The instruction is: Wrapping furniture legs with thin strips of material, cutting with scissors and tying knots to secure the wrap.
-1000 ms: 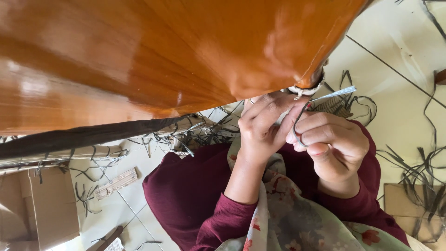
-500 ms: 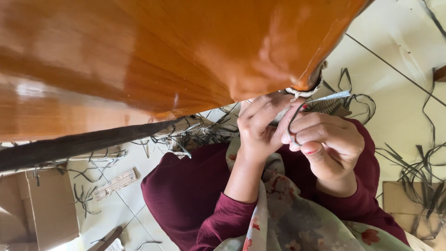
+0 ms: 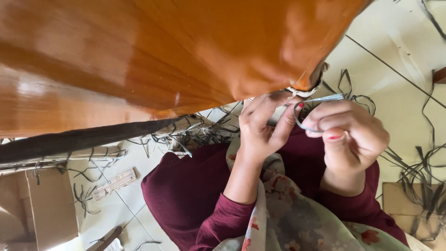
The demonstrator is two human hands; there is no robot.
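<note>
The glossy wooden panel (image 3: 162, 56) blocks the way above; the strip-littered floor (image 3: 404, 56) to the right looks open.

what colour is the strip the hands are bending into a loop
Pale silvery grey strip, pinched between the left hand and right hand; the head view shows it best.

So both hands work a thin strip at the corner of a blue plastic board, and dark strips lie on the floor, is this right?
Not quite: in the head view the board is glossy orange-brown wood, not blue plastic. Both hands, left hand and right hand, work the thin strip at its corner; dark strips litter the floor.
</note>
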